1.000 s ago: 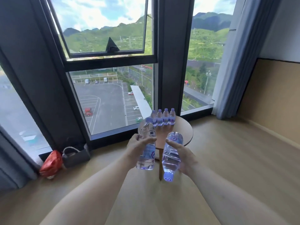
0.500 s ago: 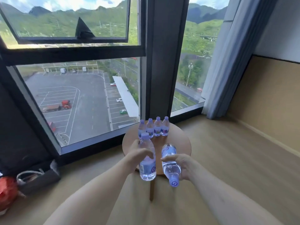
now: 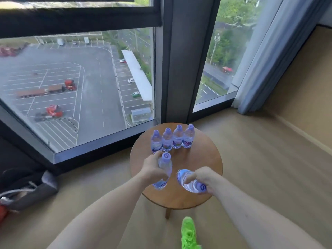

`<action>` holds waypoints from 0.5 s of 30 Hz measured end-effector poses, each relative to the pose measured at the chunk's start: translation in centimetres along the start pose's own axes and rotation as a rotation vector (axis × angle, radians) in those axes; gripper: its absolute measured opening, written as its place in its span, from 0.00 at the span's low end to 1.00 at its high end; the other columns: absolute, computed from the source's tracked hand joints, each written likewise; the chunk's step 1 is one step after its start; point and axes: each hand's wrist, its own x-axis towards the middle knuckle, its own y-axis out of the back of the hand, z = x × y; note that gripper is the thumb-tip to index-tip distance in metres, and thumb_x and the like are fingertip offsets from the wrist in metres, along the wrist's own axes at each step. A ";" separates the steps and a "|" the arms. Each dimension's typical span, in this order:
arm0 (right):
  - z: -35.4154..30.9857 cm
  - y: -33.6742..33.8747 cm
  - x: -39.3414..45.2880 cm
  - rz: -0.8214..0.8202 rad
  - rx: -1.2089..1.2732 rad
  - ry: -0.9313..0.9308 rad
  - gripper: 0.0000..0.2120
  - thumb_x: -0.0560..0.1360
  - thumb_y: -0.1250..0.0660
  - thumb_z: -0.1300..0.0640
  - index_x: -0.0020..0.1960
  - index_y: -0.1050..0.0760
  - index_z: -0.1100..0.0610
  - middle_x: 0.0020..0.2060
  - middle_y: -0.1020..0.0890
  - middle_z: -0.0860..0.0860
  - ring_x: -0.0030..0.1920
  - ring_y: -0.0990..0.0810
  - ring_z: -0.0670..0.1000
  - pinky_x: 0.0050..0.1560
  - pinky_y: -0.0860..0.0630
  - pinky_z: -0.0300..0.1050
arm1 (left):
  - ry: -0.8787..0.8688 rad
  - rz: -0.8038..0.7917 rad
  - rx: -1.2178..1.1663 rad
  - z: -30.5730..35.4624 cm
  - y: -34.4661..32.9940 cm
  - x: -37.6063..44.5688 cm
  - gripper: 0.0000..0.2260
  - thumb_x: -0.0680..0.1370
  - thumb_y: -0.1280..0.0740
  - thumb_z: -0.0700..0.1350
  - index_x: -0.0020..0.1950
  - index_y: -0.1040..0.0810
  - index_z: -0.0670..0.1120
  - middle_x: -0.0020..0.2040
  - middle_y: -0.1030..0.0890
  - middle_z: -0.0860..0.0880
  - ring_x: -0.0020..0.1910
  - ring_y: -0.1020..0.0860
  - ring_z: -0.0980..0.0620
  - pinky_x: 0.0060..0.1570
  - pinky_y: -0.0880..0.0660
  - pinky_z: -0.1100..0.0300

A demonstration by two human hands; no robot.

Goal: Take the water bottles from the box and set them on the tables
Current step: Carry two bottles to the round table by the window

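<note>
While our left hand (image 3: 152, 170) grips one upright water bottle (image 3: 164, 170) and our right hand (image 3: 203, 177) another tilted bottle (image 3: 190, 182), we judge placement underway: both hover above the round table (image 3: 203, 159); next, stand them at six o'clock of the four-bottle row (image 3: 172, 139).

We see both forearms bare to the frame edge, with no sleeves, watch or rings on the left hand (image 3: 152, 170) or right hand (image 3: 206, 178). We wear a neon-green shoe (image 3: 188, 234), below the hands.
</note>
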 end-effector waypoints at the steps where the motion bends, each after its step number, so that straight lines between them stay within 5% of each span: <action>1: -0.8 0.2 1.6 0.000 -0.060 0.005 0.34 0.55 0.16 0.63 0.58 0.23 0.68 0.49 0.18 0.60 0.41 0.19 0.56 0.38 0.23 0.43 | -0.007 0.000 0.048 -0.1 -0.3 1.5 0.24 0.58 0.26 0.38 0.51 0.24 0.54 0.50 0.24 0.51 0.48 0.26 0.52 0.37 0.30 0.69; 5: -4.0 0.9 8.3 -0.031 -0.313 0.017 0.41 0.60 0.16 0.62 0.70 0.30 0.62 0.61 0.24 0.57 0.57 0.24 0.57 0.50 0.26 0.46 | 0.013 0.062 0.153 -1.0 -1.8 7.2 0.20 0.59 0.27 0.40 0.50 0.21 0.49 0.49 0.26 0.52 0.47 0.26 0.53 0.38 0.32 0.71; 10: -7.8 1.2 15.7 -0.030 -0.472 0.086 0.28 0.64 0.20 0.66 0.62 0.24 0.57 0.58 0.23 0.52 0.51 0.25 0.52 0.48 0.27 0.41 | 0.073 0.143 0.261 -1.1 -2.8 12.0 0.13 0.62 0.32 0.46 0.46 0.21 0.53 0.46 0.22 0.56 0.45 0.22 0.51 0.43 0.26 0.58; 15: -9.7 0.7 21.1 -0.003 -0.525 0.145 0.21 0.69 0.28 0.66 0.60 0.22 0.55 0.58 0.20 0.53 0.56 0.20 0.55 0.49 0.24 0.42 | 0.119 0.179 0.235 -1.8 -3.7 16.0 0.20 0.64 0.32 0.46 0.56 0.18 0.52 0.54 0.19 0.56 0.52 0.21 0.52 0.52 0.23 0.55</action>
